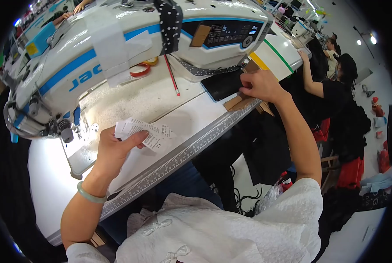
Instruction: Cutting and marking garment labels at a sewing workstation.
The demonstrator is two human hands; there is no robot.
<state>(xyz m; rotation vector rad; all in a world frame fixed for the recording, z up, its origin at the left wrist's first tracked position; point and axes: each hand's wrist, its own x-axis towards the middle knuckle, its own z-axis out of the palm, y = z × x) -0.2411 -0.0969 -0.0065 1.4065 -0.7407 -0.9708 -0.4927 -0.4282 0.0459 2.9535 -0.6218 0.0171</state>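
Observation:
My left hand (pixel 118 148) grips several small white printed labels (pixel 154 134) between thumb and fingers, above the table of a Jack industrial sewing machine (pixel 84 70). At the table's right end, my right hand (pixel 260 85) has its fingers curled over the edge of a dark smartphone (pixel 220 86) and a cardboard piece (pixel 240 102); whether it holds anything is hidden. Red-handled scissors (pixel 140 70) and a red and black pencil (pixel 172 75) lie under the machine arm. The needle area (pixel 80 128) is lit, left of my left hand.
A metal ruler strip (pixel 182 156) runs along the table's front edge. Polka-dot fabric (pixel 171 28) hangs over the machine arm. Black fabric (pixel 265 154) hangs beyond the table edge. A co-worker (pixel 334 82) sits at the right; another person's hands (pixel 72 11) are at the upper left.

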